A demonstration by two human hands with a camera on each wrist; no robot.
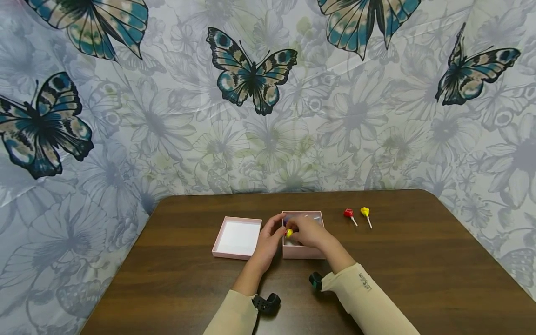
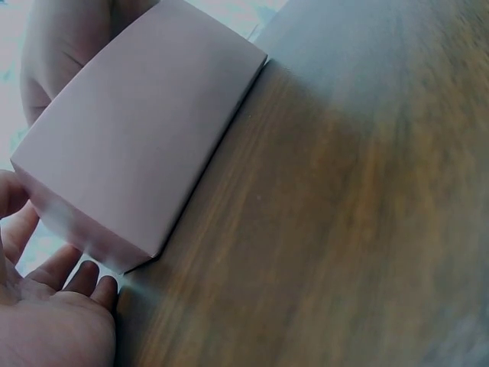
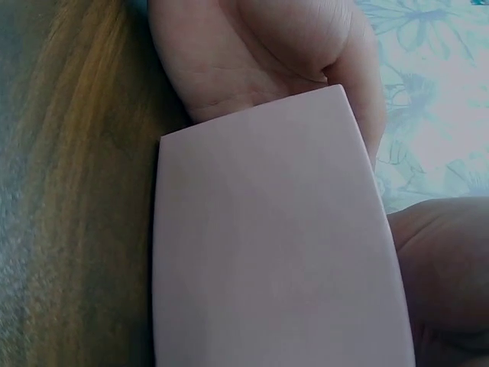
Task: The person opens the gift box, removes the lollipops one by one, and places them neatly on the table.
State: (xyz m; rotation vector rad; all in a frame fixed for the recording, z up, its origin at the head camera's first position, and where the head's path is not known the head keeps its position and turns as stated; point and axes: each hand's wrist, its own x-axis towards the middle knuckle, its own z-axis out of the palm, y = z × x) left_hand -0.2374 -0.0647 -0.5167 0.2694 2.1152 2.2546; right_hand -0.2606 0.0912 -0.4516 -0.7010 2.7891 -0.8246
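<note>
An open pink box (image 1: pixel 303 252) stands on the table, its front wall large in both wrist views. My left hand (image 1: pixel 268 239) is at its left side; in the left wrist view the loosely bent fingers (image 2: pixel 57 267) lie along that wall, thumb near the front corner. Reaching in over the right side, my right hand (image 1: pixel 307 230) pinches a yellow lollipop (image 1: pixel 289 233) by the box's left rim, close to the left thumb. A dark blue item (image 1: pixel 287 217) shows inside at the back left; the hands hide most of the interior.
The pink lid (image 1: pixel 239 237) lies to the left of the box, white inside facing up. On the right are a red lollipop (image 1: pixel 349 213) and another yellow lollipop (image 1: pixel 365 212). A butterfly-print cloth (image 1: pixel 251 153) hangs behind the wooden table (image 1: pixel 418 279).
</note>
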